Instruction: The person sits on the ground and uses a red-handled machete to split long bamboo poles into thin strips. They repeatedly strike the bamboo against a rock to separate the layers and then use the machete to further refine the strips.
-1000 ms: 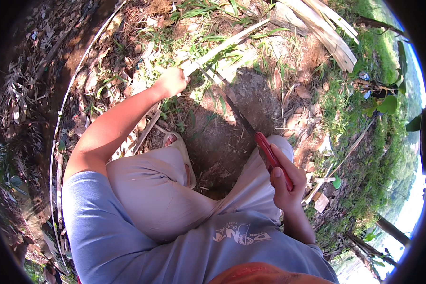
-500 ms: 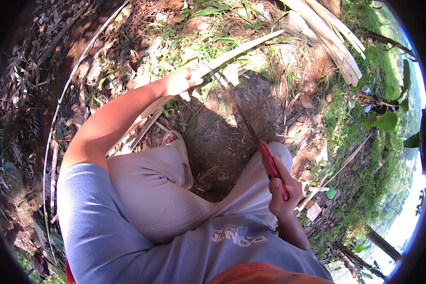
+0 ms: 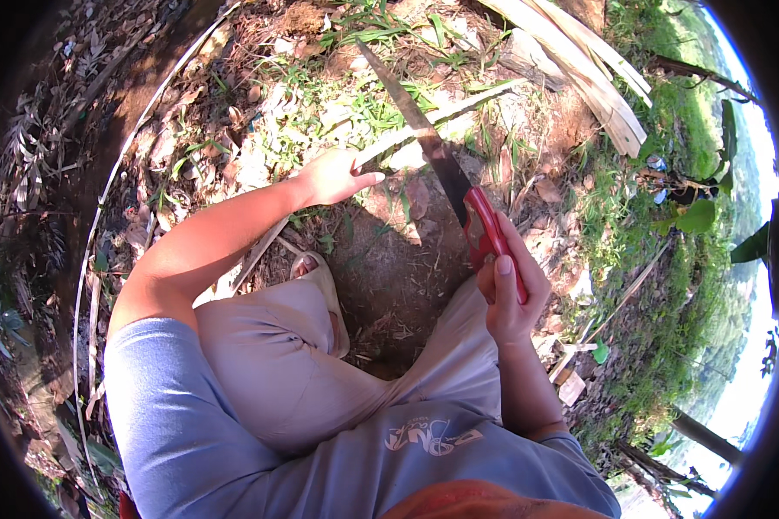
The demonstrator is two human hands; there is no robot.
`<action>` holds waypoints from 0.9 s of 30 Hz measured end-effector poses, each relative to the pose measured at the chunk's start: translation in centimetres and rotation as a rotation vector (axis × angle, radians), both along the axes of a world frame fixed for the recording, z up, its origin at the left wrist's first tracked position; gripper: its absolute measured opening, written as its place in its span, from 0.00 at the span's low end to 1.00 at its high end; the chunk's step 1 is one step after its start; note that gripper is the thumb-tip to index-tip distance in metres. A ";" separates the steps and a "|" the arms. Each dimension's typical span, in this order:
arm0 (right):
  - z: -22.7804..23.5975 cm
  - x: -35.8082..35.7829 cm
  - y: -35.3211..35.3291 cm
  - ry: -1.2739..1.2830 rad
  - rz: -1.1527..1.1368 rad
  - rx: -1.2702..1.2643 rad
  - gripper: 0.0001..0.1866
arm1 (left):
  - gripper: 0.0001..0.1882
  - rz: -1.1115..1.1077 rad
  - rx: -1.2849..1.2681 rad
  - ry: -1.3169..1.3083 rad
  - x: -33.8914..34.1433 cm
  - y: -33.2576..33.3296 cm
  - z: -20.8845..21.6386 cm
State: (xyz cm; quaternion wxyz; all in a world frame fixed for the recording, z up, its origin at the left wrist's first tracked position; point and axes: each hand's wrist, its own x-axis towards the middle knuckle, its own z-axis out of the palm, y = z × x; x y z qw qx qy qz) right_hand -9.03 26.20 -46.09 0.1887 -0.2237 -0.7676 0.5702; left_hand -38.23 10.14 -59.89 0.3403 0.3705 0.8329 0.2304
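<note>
My left hand (image 3: 336, 176) is closed on a long pale wooden strip (image 3: 480, 97), its thumb pointing toward the right. The strip reaches from the hand to the far right, over grass; part of it is hidden behind the blade. In my right hand (image 3: 515, 298) is a long-bladed tool (image 3: 441, 160) with a red handle, its fingers wrapped round the handle. The blade slants up to the far left and crosses above the strip in view. I cannot tell whether it touches the strip, or whether the tool is a machete or a saw.
Several broad pale strips (image 3: 580, 65) lie at the far right. A thin long strip (image 3: 117, 156) curves along the left. My bent legs (image 3: 268, 346) flank a patch of shaded bare soil (image 3: 389, 268). Dry leaves and grass cover the ground around.
My right hand has moved forward and raised the tool, so its blade now reaches farther up past the strip and shows its broad side. The left hand has shifted slightly nearer and keeps its hold.
</note>
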 end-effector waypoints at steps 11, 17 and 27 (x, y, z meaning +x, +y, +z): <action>-9.5 -16.6 -1.9 0.032 0.015 -0.050 0.20 | 0.15 -0.024 0.039 0.516 1.6 -0.5 -2.1; -9.3 -16.5 -2.6 0.040 0.065 0.045 0.18 | 0.15 -0.011 0.026 0.494 1.0 -1.0 -2.0; -3.0 -6.8 -2.1 -0.168 0.135 0.157 0.21 | 0.17 0.161 0.095 0.466 -5.8 -2.4 -3.0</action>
